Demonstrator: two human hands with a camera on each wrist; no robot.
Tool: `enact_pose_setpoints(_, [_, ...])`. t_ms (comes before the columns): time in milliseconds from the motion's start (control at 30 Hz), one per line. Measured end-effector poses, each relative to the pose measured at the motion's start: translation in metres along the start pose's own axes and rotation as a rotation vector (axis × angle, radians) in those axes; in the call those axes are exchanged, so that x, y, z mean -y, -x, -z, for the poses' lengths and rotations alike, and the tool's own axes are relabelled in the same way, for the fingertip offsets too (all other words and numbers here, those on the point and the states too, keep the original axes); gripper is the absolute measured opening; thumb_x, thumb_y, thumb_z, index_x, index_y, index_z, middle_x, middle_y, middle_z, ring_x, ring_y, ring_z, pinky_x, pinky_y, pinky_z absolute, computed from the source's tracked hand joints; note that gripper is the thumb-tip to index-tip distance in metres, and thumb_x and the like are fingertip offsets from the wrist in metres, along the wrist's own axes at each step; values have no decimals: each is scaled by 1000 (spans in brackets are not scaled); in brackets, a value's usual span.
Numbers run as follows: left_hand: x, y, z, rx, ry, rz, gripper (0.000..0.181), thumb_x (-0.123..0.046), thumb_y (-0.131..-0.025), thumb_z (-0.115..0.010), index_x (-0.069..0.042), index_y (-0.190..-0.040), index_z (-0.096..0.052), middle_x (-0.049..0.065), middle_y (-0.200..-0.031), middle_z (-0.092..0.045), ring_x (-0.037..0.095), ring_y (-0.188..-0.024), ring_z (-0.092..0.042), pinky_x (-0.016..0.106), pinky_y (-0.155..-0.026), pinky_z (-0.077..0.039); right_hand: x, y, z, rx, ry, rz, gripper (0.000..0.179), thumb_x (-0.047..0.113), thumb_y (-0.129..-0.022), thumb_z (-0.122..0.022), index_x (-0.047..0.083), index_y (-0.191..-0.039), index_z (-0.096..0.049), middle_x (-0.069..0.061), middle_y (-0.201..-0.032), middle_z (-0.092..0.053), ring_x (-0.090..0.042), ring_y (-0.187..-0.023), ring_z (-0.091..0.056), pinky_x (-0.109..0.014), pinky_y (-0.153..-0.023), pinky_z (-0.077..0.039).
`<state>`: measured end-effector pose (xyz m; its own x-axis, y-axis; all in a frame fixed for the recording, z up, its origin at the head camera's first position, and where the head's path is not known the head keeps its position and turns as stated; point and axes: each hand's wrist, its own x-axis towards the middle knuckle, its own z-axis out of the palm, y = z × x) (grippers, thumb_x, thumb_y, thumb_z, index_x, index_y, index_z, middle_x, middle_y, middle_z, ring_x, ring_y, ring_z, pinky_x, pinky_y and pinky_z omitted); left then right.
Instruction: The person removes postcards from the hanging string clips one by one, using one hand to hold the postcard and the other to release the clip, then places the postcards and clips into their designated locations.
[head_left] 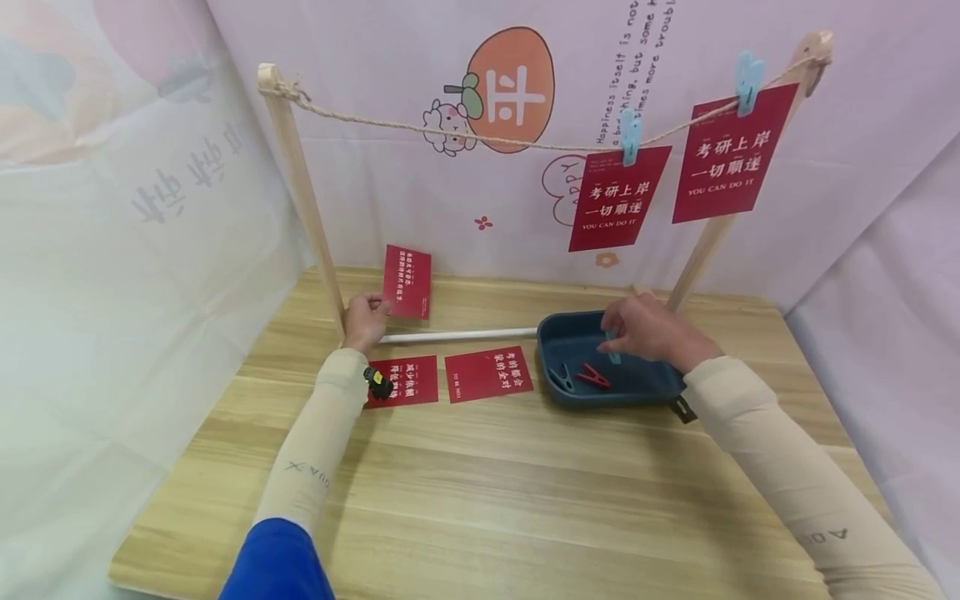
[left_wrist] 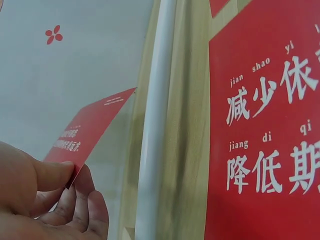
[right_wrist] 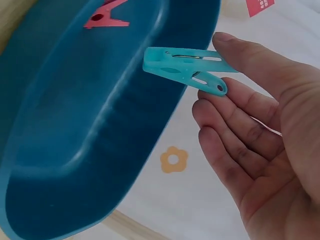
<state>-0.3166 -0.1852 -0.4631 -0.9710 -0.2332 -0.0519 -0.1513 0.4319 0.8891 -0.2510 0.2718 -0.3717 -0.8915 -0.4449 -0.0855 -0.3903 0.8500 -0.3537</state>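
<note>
My left hand (head_left: 365, 323) pinches a red card (head_left: 408, 282) by its edge, thumb on one face and fingers behind, near the left post. In the left wrist view the card (left_wrist: 92, 125) tilts above the tabletop. Over the blue tray (head_left: 546, 342), my right hand (head_left: 647, 332) holds a light-blue clothespin (right_wrist: 185, 67) by its handle ends between thumb and fingers. A red clothespin (head_left: 592, 376) and a teal one (head_left: 561, 380) lie in the tray. Two more red cards (head_left: 416, 377) (head_left: 489, 375) lie flat on the table below the left hand.
A rope (head_left: 420, 127) sags between two wooden posts (head_left: 303, 187) (head_left: 701, 258). From its right half hang two red cards (head_left: 621, 225) (head_left: 726, 179), each under a light-blue clothespin (head_left: 630, 140) (head_left: 747, 83). Along the table (head_left: 480, 500) a white rod (head_left: 465, 335) runs between the posts.
</note>
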Motion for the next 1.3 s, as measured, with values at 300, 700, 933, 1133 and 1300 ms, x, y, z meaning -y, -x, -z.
enact_pose_setpoints(300, [8, -7, -3, 8, -42, 29, 33, -14, -110, -54, 3, -137, -63, 22, -127, -66, 30, -111, -63, 38, -95, -56, -10, 1, -11, 70, 33, -21, 39, 21, -85, -91, 1, -114, -76, -15, -101, -79, -21, -86, -75, -43, -82, -67])
enact_pose_setpoints(700, [13, -12, -3, 15, -101, 25, 32, -15, -110, -54, 2, -134, -65, 19, -121, -68, 25, -102, -64, 31, -84, -55, -19, 2, -30, 175, 94, -66, 41, 25, -85, -90, 0, -115, -75, -11, -97, -76, -20, -86, -69, -47, -86, -65])
enact_pose_setpoints(933, [13, -13, -5, 25, -101, 54, 33, -16, -111, -52, 3, -136, -62, 20, -123, -67, 26, -102, -64, 32, -84, -55, -26, 0, -35, 177, 150, -100, 40, 25, -84, -91, 1, -112, -75, -13, -100, -75, -24, -87, -68, -50, -86, -64])
enact_pose_setpoints(1133, [14, -14, -5, 26, -141, 55, 36, -17, -112, -50, 4, -139, -61, 22, -127, -68, 31, -109, -66, 37, -89, -58, -32, -1, -41, 180, 168, -130, 39, 24, -85, -90, 1, -112, -74, -13, -99, -75, -21, -83, -67, -50, -86, -64])
enact_pose_setpoints(1300, [13, -12, -4, 23, -193, 38, 37, -15, -111, -50, 5, -141, -58, 24, -131, -67, 36, -118, -66, 47, -101, -58, -36, -4, -46, 172, 181, -115, 36, 25, -85, -90, 1, -107, -75, -11, -95, -75, -19, -79, -67, -48, -81, -64])
